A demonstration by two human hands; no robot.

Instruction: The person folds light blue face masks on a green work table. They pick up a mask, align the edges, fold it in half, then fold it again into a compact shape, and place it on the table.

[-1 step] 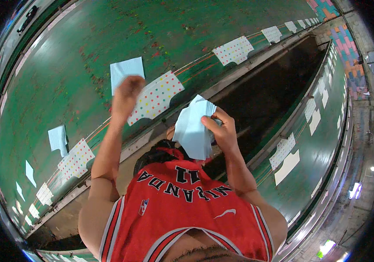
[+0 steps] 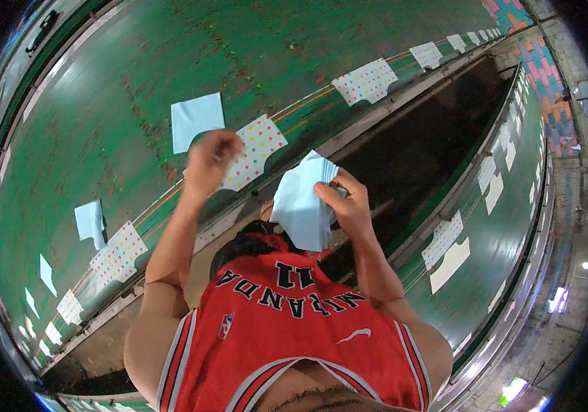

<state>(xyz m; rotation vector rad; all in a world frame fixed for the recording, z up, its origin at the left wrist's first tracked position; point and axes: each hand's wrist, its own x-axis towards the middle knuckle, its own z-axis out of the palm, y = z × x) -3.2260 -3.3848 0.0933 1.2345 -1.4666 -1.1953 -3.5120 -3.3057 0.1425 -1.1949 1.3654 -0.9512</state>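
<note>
My right hand [image 2: 351, 203] grips a fanned stack of light blue cut cloth pieces [image 2: 301, 202], its thumb on top, in front of my body. Over the green table, my left hand [image 2: 213, 156] is smeared by motion, and its fingers look curled. It covers the left end of a white dotted piece [image 2: 259, 150] lying along the table's near edge. Just beyond that hand, one light blue piece [image 2: 196, 120] lies flat on the table, its lower corner close to my fingers. Whether the left fingers hold anything cannot be made out.
The long green table [image 2: 122, 75] is stained with paint specks. More dotted pieces [image 2: 366, 81] line its edge at intervals; a blue piece [image 2: 90, 221] lies by one [image 2: 119, 253] on the left. A dark gap [image 2: 431, 137] separates it from a second green table [image 2: 472, 281] bearing similar pieces.
My left hand has shifted right and toward me, away from the blue piece on the table and over the dotted piece. My right hand keeps its hold on the stack.
</note>
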